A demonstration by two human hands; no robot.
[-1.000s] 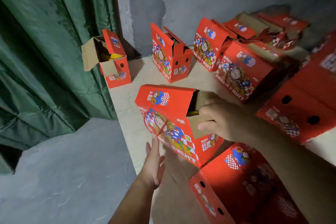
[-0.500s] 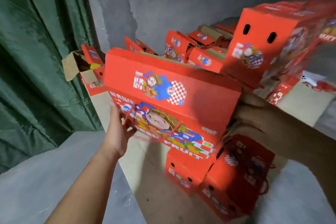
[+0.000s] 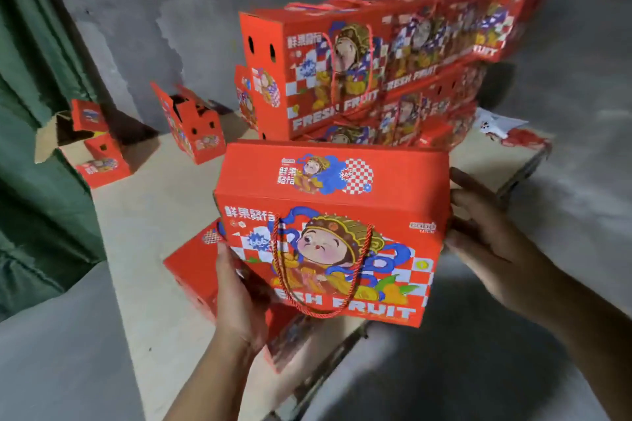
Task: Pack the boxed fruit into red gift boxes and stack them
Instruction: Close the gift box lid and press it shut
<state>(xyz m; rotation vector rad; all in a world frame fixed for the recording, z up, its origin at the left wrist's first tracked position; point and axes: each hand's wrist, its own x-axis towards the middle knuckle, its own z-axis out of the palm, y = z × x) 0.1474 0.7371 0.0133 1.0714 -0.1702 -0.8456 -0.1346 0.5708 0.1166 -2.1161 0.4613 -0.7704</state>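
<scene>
Held red gift box [image 3: 328, 236] front reads "FRESH FRUIT" (partly covered); stacked boxes [image 3: 376, 68] behind read the same

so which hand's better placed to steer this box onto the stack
Right, probably. The right hand braces the gift box on the end nearer the stack, which stands behind and to the right. The left hand supports the near lower corner.

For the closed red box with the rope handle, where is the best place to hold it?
Hold the closed gift box by its two short ends, one hand from each side, as the left hand and right hand do now. It is wide and flat-sided; the thin rope handle hangs loose.
</scene>
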